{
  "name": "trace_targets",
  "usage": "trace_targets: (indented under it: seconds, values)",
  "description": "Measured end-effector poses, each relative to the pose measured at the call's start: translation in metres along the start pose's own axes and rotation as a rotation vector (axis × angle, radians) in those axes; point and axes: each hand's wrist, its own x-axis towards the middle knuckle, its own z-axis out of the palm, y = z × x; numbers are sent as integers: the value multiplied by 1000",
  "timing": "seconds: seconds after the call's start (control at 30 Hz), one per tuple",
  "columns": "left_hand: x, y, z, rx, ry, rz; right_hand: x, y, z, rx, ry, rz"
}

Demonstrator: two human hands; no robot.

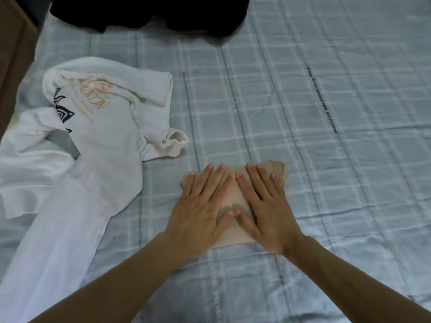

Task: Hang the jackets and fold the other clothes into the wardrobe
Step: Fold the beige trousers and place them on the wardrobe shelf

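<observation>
A small beige garment [234, 199] lies folded flat on the bed, in the middle near me. My left hand [200, 213] presses on its left half with straight, spread fingers. My right hand [265, 210] presses flat on its right half, thumbs almost touching. Bunched beige fabric shows past my right fingertips. To the left lies a crumpled white top [109, 127] with orange and black print, next to a white long-sleeved garment [46, 206] spread toward the near left. A black garment [149, 10] sits heaped at the far edge.
The bed is covered by a pale blue checked sheet [326, 159] with a line of dark lettering at the right. A brown wooden piece of furniture [14, 54] stands along the far left edge.
</observation>
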Motion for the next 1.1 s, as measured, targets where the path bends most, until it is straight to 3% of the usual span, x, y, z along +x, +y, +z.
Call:
trace_targets:
  seconds: [0.1, 0.2, 0.4, 0.6, 0.73, 0.9, 0.97, 1.03, 1.1]
  values:
    - [-19, 4, 0, -29, 30, 133, -20, 3, -3, -21, -25, -108]
    - [-36, 5, 3, 10, -51, 211, -34, 9, -6, -82, -93, -160]
    - [-22, 18, -4, 88, -126, 64, -22, 1, 2, -131, -60, -76]
    - [-18, 25, -15, 136, 4, 68, -20, -7, -3, -147, 48, -19]
    - [-14, 30, -39, 47, -82, 14, -16, -17, -24, -160, 70, -25]
    - [-22, 50, -106, 22, -23, -63, -11, -41, -91, -155, 26, -56]
    - [-33, 62, -142, 63, -82, -130, -12, -56, -124, -158, 40, -96]
    - [-47, 76, -185, 85, 52, -174, -14, -76, -161, -155, 69, -161]
    - [-66, 91, -228, 121, 10, -224, -17, -100, -200, -163, 105, -221]
